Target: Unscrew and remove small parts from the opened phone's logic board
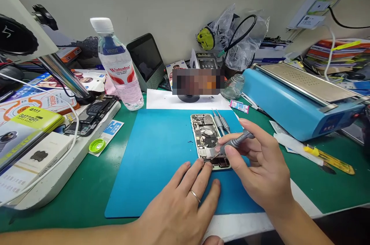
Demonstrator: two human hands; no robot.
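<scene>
An opened phone (208,137) lies on the blue mat (153,160), its inner parts showing. My right hand (260,164) is closed round a grey screwdriver (235,141), whose thin tip points down at the lower part of the phone. My left hand (187,195), with a ring on one finger, lies with fingers spread on the mat, and its fingertips touch the phone's lower left edge. Two more grey screwdrivers (222,121) rest side by side just right of the phone. A few tiny dark bits (190,142) are on the mat left of the phone.
At the left stand a water bottle (120,67), a metal stand post (65,77) and boxes (31,129). A green cap (97,145) lies near them. At the right are a blue machine (291,102), a brush (300,150) and a yellow cutter (335,160). A glass jar (233,87) stands behind.
</scene>
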